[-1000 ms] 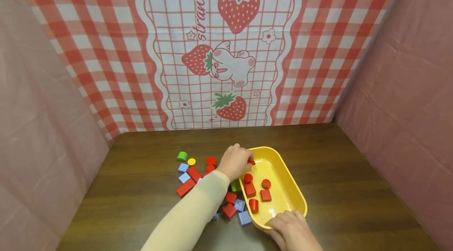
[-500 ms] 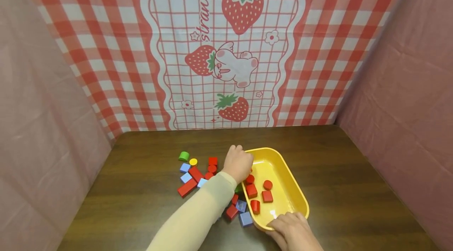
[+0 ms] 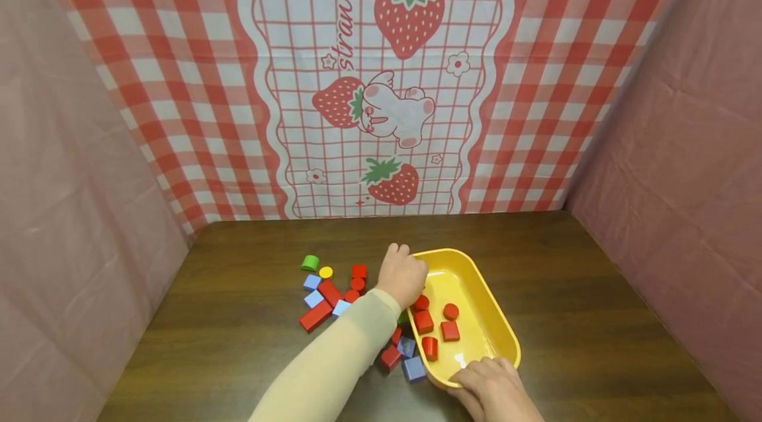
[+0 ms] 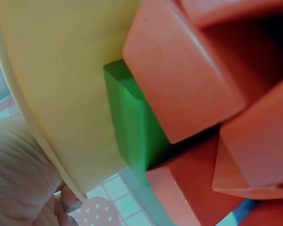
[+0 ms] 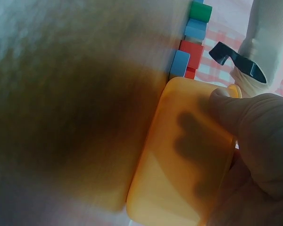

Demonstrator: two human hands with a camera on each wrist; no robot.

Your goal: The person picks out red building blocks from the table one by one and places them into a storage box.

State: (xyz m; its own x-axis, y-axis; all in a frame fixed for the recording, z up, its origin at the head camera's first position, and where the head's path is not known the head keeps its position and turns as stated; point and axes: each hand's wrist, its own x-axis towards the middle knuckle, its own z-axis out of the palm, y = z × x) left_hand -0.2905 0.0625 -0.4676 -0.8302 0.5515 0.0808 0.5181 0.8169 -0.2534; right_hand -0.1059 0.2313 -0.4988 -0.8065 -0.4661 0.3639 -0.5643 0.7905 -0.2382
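Observation:
A yellow tray (image 3: 497, 323) sits on the table with several red blocks inside, including a red cube (image 3: 450, 331) and a red cylinder (image 3: 450, 311). At its far left rim is my left hand (image 3: 403, 278), fingers curled over the edge; in the left wrist view, those fingers bend round the rim. My right hand (image 3: 497, 390) grips the near end, and the right wrist view has its thumb (image 5: 224, 110) against the tray's outer wall. Against the tray's left wall outside stand a green block (image 4: 127, 117) and red blocks (image 4: 184, 70), partly hidden by my left forearm in the head view.
Left of the tray lie loose blocks: red bars (image 3: 315, 316), blue blocks (image 3: 415, 369), a yellow cylinder (image 3: 325, 272) and a green rounded block (image 3: 310, 262). A strawberry-print cloth (image 3: 411, 18) hangs behind the dark wooden table (image 3: 595, 329), with pink curtains (image 3: 673, 197) at both sides.
A second ago my left fingers held a red block just inside the tray; that block no longer shows in them, and they now curl at the rim. My right hand keeps its hold.

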